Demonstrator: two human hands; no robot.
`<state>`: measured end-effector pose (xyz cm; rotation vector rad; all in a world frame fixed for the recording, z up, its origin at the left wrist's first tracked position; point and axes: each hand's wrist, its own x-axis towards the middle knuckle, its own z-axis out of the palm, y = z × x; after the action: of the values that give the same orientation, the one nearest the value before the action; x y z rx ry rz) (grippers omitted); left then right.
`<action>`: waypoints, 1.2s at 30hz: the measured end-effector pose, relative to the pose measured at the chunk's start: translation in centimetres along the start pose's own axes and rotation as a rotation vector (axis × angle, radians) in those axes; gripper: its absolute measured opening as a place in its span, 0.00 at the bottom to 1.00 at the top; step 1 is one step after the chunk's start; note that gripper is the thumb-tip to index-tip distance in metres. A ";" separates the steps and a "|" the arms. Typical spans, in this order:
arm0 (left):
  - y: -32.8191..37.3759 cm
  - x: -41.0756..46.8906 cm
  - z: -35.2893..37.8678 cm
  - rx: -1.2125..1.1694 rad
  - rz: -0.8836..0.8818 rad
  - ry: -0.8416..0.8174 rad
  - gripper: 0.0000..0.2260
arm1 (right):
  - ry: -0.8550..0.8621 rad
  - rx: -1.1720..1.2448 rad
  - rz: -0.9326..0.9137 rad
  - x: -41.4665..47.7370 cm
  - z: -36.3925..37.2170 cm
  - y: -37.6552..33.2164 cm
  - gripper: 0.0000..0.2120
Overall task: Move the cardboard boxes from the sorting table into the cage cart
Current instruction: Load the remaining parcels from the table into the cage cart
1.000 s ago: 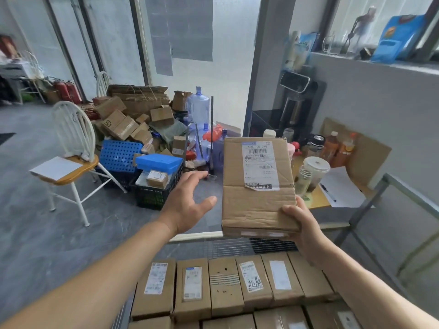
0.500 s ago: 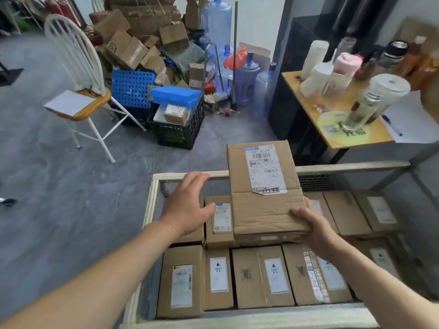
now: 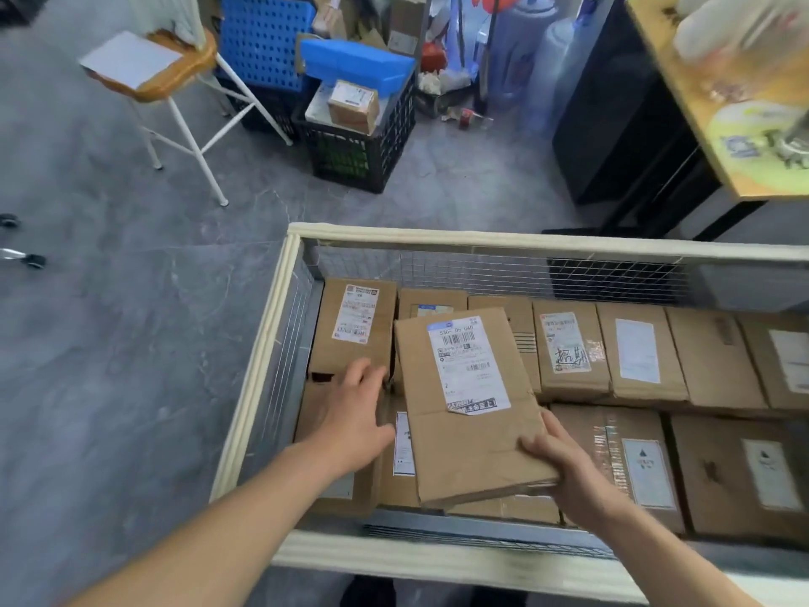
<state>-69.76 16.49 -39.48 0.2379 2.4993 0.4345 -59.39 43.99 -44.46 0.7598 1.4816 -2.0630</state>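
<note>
Head view, looking down into a wire-mesh cage cart (image 3: 481,239) with a pale padded rim. Its floor is packed with a layer of cardboard parcels (image 3: 569,350) in two rows, labels facing up.

One cardboard box (image 3: 470,414), flat and oblong with a white shipping label, sits above that layer near the cart's left end. Its long axis runs away from the person, with the far end angled slightly to the left. It looks tilted rather than flat, and it overlaps the parcels beneath it.

The right hand (image 3: 567,468) grips the box's near right corner. The fingers (image 3: 532,444) curl over the top face, and the rest of the hand is tucked under the edge. This hand alone carries the box.

The left hand (image 3: 354,416) lies just beside the box's left edge, apart from it, palm down with fingers straight and loosely spread. It hangs over the parcels at the far left (image 3: 357,326). Whether it presses on them cannot be told.

Judging from this, the box is about to be set down onto the layer. Its free left edge is the side nearest the left hand, which could steady or square it.
</note>
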 end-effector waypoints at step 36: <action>-4.5 5.0 13.3 0.300 -0.125 -0.286 0.31 | -0.011 -0.559 0.377 8.4 0.6 9.0 0.17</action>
<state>-66.46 16.99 -53.99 0.2407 2.2713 -0.0274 -59.56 40.20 -56.22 0.7222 1.6485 -1.2876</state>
